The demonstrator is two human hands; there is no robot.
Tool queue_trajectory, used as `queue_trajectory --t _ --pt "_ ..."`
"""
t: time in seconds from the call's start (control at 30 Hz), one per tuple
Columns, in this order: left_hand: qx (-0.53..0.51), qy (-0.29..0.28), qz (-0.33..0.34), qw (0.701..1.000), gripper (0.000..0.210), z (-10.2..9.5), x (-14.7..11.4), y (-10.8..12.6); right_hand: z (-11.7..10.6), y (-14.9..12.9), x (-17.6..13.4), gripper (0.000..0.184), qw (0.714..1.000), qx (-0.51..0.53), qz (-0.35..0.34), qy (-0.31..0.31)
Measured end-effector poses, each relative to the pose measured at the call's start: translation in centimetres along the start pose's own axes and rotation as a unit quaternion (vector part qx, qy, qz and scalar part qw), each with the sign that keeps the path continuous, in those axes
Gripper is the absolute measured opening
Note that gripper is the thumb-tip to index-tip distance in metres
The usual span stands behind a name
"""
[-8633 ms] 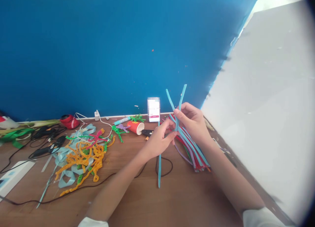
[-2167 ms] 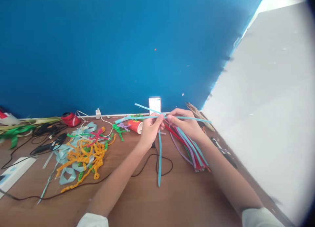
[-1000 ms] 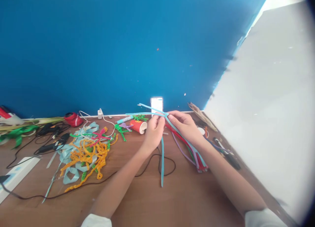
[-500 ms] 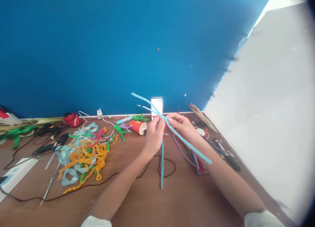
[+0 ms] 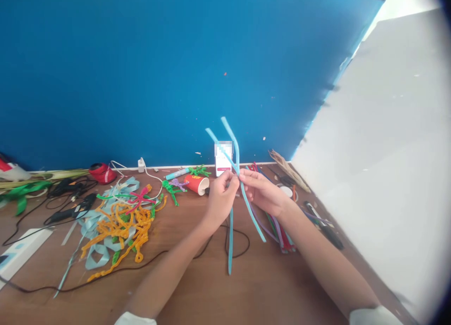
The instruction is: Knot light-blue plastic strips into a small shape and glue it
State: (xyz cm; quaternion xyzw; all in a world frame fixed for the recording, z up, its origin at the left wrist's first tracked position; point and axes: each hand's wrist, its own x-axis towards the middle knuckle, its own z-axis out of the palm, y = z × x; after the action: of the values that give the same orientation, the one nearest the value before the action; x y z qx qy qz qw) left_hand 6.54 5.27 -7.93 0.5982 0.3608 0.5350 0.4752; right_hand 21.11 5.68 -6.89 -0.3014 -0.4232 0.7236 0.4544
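Observation:
Light blue pipe cleaners (image 5: 236, 149) cross between my two hands, above the middle of the table. My left hand (image 5: 222, 196) pinches them at the crossing, with thumb and index finger closed. From the other side, my right hand (image 5: 262, 189) closes its fingertips on the same spot. Two ends rise in a V in front of the wall, while two hang down, one below my left hand and one slanting under my right. The exact crossing is partly hidden by my fingertips.
A phone (image 5: 223, 163) leans on the blue wall. Orange pipe cleaners (image 5: 123, 231) lie tangled with blue ribbon (image 5: 97, 257) at left. A red paper cup (image 5: 197, 184) lies on its side. Black cable, a power strip (image 5: 26, 250) and a bundle of coloured pipe cleaners (image 5: 283, 236) are on the table.
The upper ends have swung upright and to the right. The lower right end has turned from slanting across my right forearm to hanging more steeply.

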Motion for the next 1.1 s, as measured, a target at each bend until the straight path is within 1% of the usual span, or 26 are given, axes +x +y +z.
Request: queue_trajectory --t 0.07,0.17,0.23,0.3,0.37,0.43,0.57,0.7,0.77,0.87,0.93,0.97,1.03,1.1 --pt "-0.008 -0.005 -0.004 1.000 0.024 0.1 0.0 -0.1 -0.1 0.0 0.1 0.027 1.000 0.007 -0.016 0.003" --pt "-0.021 -0.023 0.005 0.999 0.019 0.3 -0.2 0.1 0.1 0.0 0.1 0.024 0.999 0.031 -0.014 0.009" --pt "-0.022 -0.035 0.008 0.999 0.017 0.3 -0.5 0.3 0.3 -0.1 0.0 0.022 0.998 0.049 -0.016 0.025" --pt "-0.010 -0.033 0.003 0.999 0.015 0.2 -0.6 0.4 0.7 -0.2 -0.1 0.023 0.997 0.055 -0.026 0.048" --pt "0.007 -0.019 -0.002 1.000 0.018 0.2 -0.6 0.5 1.1 -0.2 -0.2 0.026 0.996 0.047 -0.038 0.064" --pt "0.003 -0.013 -0.011 1.000 0.024 0.2 -0.5 0.5 1.4 -0.1 -0.3 0.027 0.997 0.038 -0.045 0.058" --pt "-0.055 -0.037 -0.033 0.997 0.026 0.1 -0.3 0.9 1.6 0.1 -0.5 0.025 0.998 0.025 -0.057 0.026" --pt "-0.078 -0.060 -0.027 0.995 0.028 -0.3 -0.2 1.4 1.5 0.1 -0.6 0.019 0.997 0.008 -0.078 0.014" --pt "-0.075 -0.067 -0.022 0.995 0.028 -0.6 -0.1 1.5 1.4 0.1 -0.6 0.018 0.996 -0.004 -0.085 0.028" --pt "-0.045 -0.063 -0.023 0.997 0.027 -1.1 0.1 1.3 1.3 0.0 -0.6 0.024 0.990 -0.057 -0.117 0.061" --pt "-0.017 -0.051 -0.019 0.998 0.026 -1.4 0.2 1.1 1.2 -0.1 -0.7 0.025 0.973 -0.133 -0.170 0.081" --pt "-0.004 -0.045 -0.014 0.999 0.026 -1.5 0.3 1.0 1.2 -0.3 -0.8 0.023 0.957 -0.183 -0.203 0.091" --pt "0.019 -0.035 -0.001 0.999 0.024 -1.7 0.4 0.9 1.1 -0.5 -1.1 0.019 0.913 -0.293 -0.260 0.112" --pt "0.034 -0.028 0.006 0.999 0.024 -1.7 0.5 0.8 1.2 -0.7 -1.4 0.016 0.863 -0.393 -0.296 0.119"
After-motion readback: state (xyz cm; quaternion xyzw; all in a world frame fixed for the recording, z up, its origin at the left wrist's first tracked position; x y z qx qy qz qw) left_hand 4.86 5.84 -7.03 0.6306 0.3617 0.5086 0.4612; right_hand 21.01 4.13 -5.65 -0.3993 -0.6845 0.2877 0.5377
